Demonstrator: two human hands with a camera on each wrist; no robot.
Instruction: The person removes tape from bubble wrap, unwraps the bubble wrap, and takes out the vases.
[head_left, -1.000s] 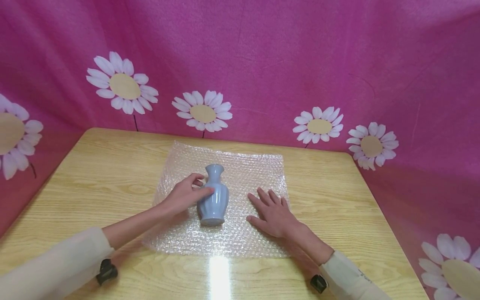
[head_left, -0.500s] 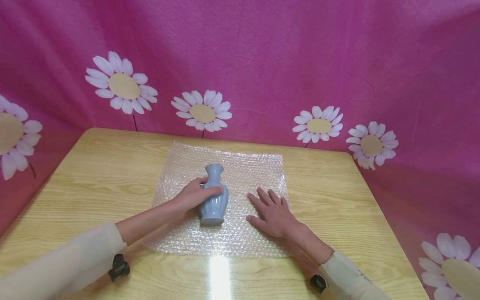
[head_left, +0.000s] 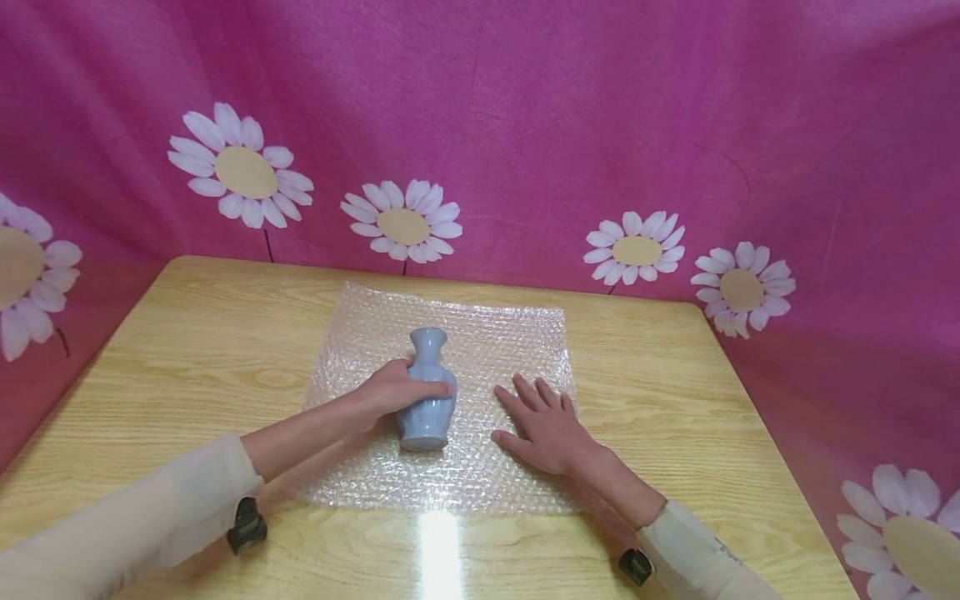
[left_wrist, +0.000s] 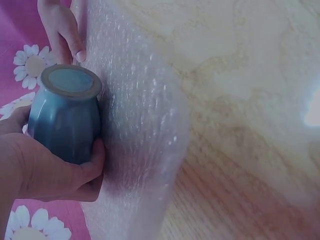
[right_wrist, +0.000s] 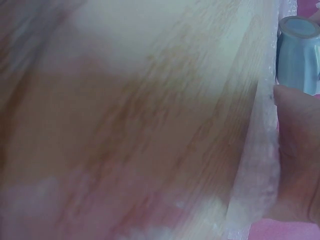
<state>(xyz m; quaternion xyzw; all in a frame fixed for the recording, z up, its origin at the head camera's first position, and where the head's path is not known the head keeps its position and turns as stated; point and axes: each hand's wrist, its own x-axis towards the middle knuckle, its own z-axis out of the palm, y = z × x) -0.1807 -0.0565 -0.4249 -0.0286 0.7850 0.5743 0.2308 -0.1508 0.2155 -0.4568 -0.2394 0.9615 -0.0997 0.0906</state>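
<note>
A glossy pale-blue vase (head_left: 427, 421) lies on its side on a sheet of bubble wrap (head_left: 480, 483), its flared mouth toward the back of the table and its base toward me. My left hand (head_left: 395, 390) grips the vase around its body, thumb across the top. In the left wrist view, fingers curl round both sides of the vase (left_wrist: 65, 125), and its round base faces the camera. To the right of the vase, my right hand (head_left: 551, 433) rests flat on the bubble wrap with its fingers spread, apart from the vase.
The wooden table (head_left: 660, 375) extends around the bubble wrap on all sides. A pink cloth (head_left: 517, 125) with large white daisies hangs behind and beside it. Light glares off the table (head_left: 440, 554) near the front.
My left hand has moved right over the vase; its thumb has gone from the near side to across the body, and the grip has closed. The right hand and vase stay nearly still.
</note>
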